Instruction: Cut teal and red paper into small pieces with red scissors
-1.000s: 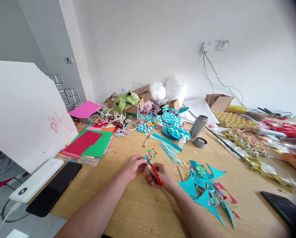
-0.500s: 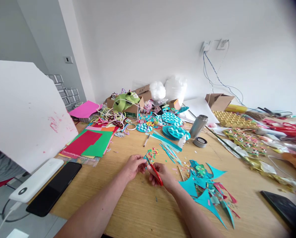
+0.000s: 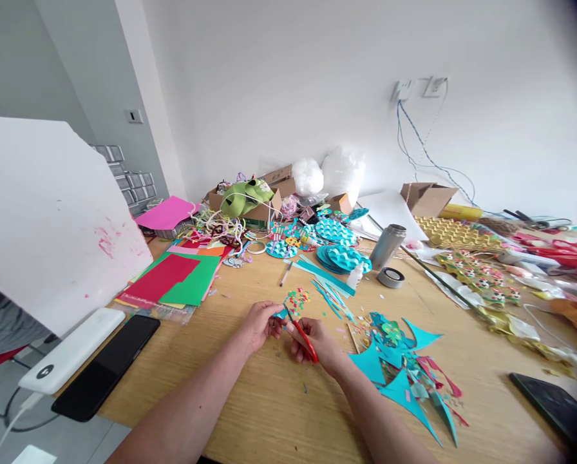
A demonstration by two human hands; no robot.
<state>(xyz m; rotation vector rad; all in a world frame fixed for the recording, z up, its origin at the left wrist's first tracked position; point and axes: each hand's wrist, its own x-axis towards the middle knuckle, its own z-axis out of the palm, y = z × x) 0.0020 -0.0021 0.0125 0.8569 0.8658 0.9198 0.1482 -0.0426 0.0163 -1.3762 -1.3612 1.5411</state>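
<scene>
The bare left hand (image 3: 261, 324) pinches between thumb (image 3: 271, 314) and forefinger, its remaining fingers (image 3: 274, 330) curled loosely below that pinch. Just beside those fingertips, the bare right hand (image 3: 313, 341) is closed in a grip, fingers folded under. Whether the hands touch is unclear. Back from the fingers, the bare left forearm (image 3: 199, 386) and bare right forearm (image 3: 370, 403) spread apart.

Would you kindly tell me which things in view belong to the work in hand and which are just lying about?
Belonging to the work:
red-handled scissors, in the right hand
small blue piece, in the left hand
probably the colourful cut bits

Seemingly just lying about:
metal bottle
grey roll
black phone at the left
white device beside it
</scene>
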